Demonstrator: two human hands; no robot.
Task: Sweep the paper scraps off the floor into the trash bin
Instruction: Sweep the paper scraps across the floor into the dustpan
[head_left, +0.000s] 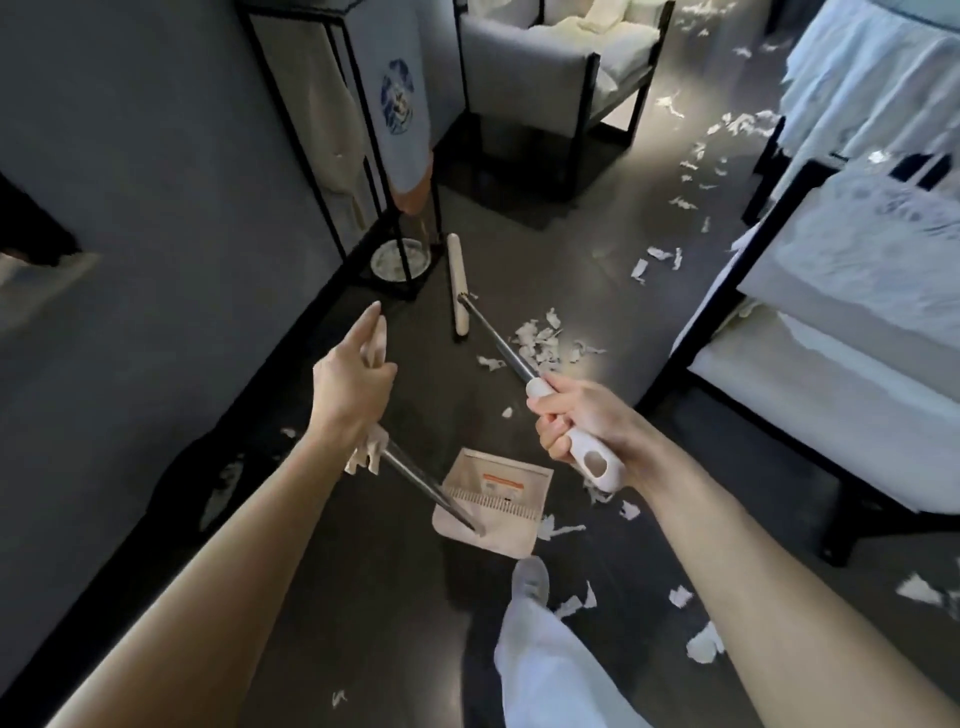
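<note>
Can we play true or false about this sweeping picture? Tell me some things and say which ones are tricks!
1. The right hand holds the broom. True.
2. A pile of scraps lies on the floor beside the broom's pole. True.
3. The dustpan is full of scraps. False: it looks empty.
4. The broom's head sits inside the dustpan. False: it rests on the floor farther off, near the bin.

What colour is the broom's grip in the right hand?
White; the broom grip in the right hand shows best in the head view.
</note>
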